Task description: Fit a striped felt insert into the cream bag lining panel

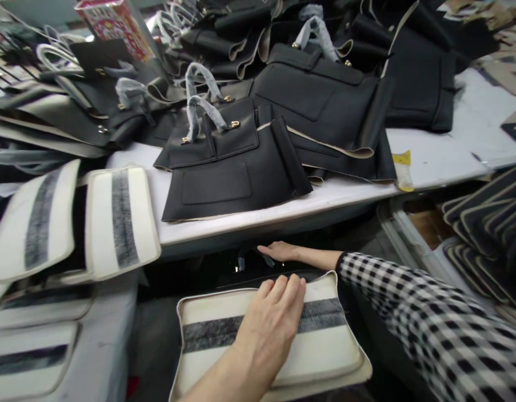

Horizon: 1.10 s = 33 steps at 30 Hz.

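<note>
A cream panel with a dark rough stripe across it lies below the table edge, another cream edge showing under it. My left hand lies over this panel, fingers together and bent over its upper edge; the thumb is hidden. Farther back, in the shade under the table, is a plastic-wrapped bag handle with small metal fittings on something black. My right hand, in a checked sleeve, reaches in from the right with fingers stretched out beside that handle. Whether it touches the handle is hard to see.
Black bags with wrapped handles cover much of the white table. More striped cream panels are stacked at left. Dark panels with pale edges are piled at right. A red patterned box stands at the back.
</note>
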### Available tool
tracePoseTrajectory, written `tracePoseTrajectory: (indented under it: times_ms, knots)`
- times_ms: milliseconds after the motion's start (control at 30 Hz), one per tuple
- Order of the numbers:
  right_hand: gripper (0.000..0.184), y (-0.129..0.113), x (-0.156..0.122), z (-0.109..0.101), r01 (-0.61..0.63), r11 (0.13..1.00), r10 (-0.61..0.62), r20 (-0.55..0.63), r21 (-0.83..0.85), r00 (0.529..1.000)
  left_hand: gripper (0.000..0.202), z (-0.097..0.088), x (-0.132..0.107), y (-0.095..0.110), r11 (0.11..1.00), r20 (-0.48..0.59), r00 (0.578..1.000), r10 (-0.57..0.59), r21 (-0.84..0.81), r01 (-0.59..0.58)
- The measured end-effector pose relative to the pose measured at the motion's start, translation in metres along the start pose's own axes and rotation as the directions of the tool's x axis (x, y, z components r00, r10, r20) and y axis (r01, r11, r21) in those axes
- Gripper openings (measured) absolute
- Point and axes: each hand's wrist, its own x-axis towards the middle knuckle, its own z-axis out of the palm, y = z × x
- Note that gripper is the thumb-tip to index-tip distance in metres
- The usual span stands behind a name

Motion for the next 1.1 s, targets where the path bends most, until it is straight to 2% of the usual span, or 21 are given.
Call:
tracePoseTrajectory:
  times_ms: [67, 133, 200, 300, 400, 467, 533, 600, 733, 833, 1000, 1100]
  knots:
    - [0.071, -0.023, -0.021, -0.014, 0.043, 0.998, -0.041, -0.027, 0.050, 0.999, 0.044, -0.003, 0.000, 0.000, 1.000, -0.002, 1.000, -0.014, -0.020, 0.014]
    - [0.075, -0.044, -0.044, -0.018, 0.072, 0.990, -0.066, -0.055, 0.119, 0.996, 0.043, -0.005, -0.001, 0.000, 0.997, -0.011, 0.999, -0.042, -0.070, 0.041]
    - [0.078, -0.059, -0.064, -0.013, 0.074, 0.983, -0.060, -0.089, 0.167, 0.994, 0.040, -0.008, -0.003, -0.003, 0.983, -0.031, 0.997, -0.078, -0.169, 0.071]
    - [0.080, -0.067, -0.082, -0.001, 0.055, 0.988, -0.036, -0.128, 0.145, 0.991, 0.033, -0.011, -0.010, -0.016, 0.921, -0.073, 0.983, -0.171, -0.366, 0.133]
    - [0.081, -0.068, -0.087, 0.006, 0.083, 0.995, -0.075, -0.148, 0.050, 0.986, 0.033, -0.014, -0.025, -0.040, 0.847, -0.092, 0.936, -0.339, -0.464, 0.261]
    - [0.078, -0.071, -0.089, 0.007, 0.124, 0.992, -0.127, -0.146, -0.030, 0.981, 0.025, -0.015, -0.036, -0.057, 0.791, -0.030, 0.908, -0.418, -0.503, 0.348]
    - [0.070, -0.075, -0.092, 0.007, 0.172, 0.977, -0.188, -0.124, -0.124, 0.974, 0.014, -0.015, -0.043, -0.070, 0.729, 0.067, 0.895, -0.441, -0.554, 0.401]
    - [0.056, -0.080, -0.096, 0.008, 0.217, 0.949, -0.247, -0.112, -0.230, 0.962, 0.011, -0.014, -0.045, -0.075, 0.694, 0.115, 0.886, -0.449, -0.580, 0.427]
    - [0.040, -0.087, -0.103, 0.012, 0.211, 0.886, -0.296, -0.153, -0.413, 0.943, 0.010, -0.011, -0.043, -0.072, 0.702, 0.079, 0.871, -0.485, -0.559, 0.441]
    - [0.044, -0.092, -0.105, 0.015, 0.180, 0.851, -0.295, -0.164, -0.494, 0.941, 0.008, -0.011, -0.050, -0.077, 0.691, 0.055, 0.869, -0.492, -0.583, 0.428]
    - [0.060, -0.098, -0.104, 0.019, 0.102, 0.817, -0.262, -0.208, -0.567, 0.942, 0.009, -0.012, -0.076, -0.096, 0.612, 0.114, 0.851, -0.512, -0.647, 0.455]
    - [0.065, -0.102, -0.102, 0.024, 0.036, 0.779, -0.245, -0.252, -0.625, 0.936, 0.008, -0.010, -0.084, -0.099, 0.618, 0.086, 0.836, -0.542, -0.634, 0.466]
